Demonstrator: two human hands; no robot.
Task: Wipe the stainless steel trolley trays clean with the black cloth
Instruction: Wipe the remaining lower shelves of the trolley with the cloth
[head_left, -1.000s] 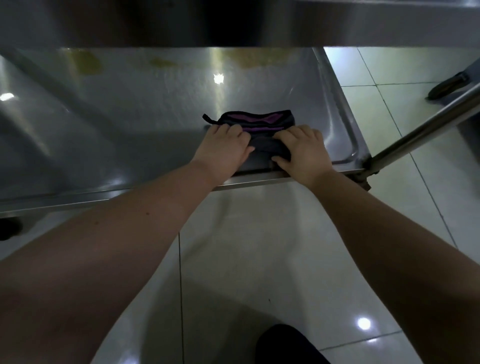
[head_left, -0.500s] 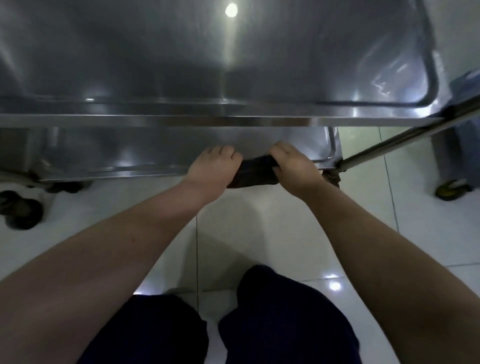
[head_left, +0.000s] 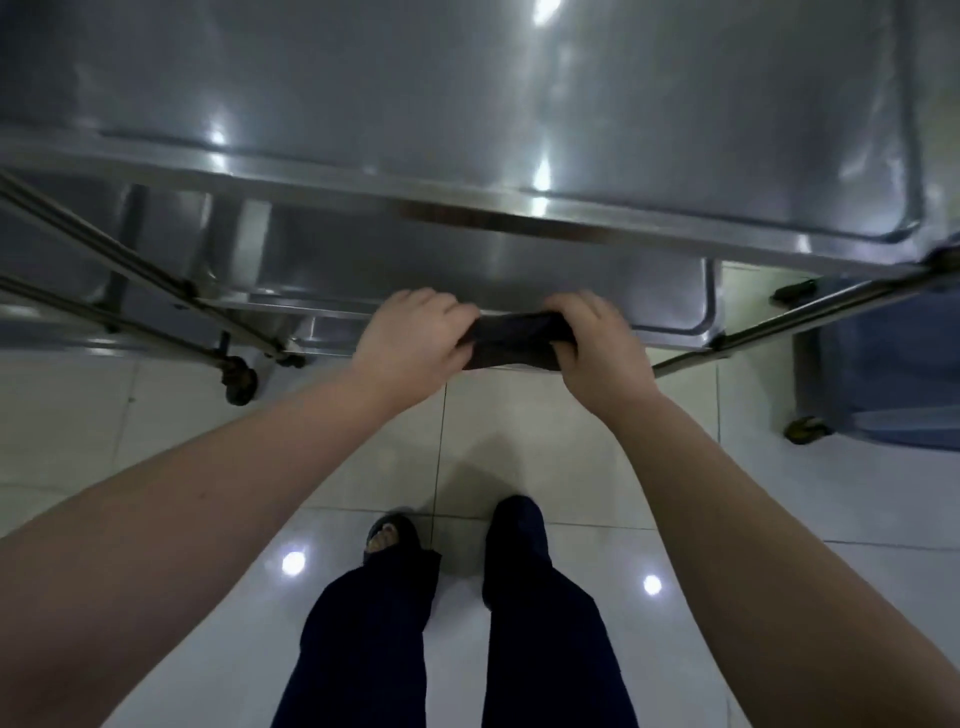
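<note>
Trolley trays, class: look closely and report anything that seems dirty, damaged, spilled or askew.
One thing stands out: a brownish smear along the front rim of the upper tray, above the cloth held by both hands. It could be a reflection; the picture is blurred. Nothing else looks spilled or damaged.

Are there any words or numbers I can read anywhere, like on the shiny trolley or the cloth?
None: no words, numbers, labels or signs show anywhere.
The trolley trays carry only light reflections.
The black cloth, bunched between the left hand and right hand, shows no print.
The floor tiles are plain.
</note>
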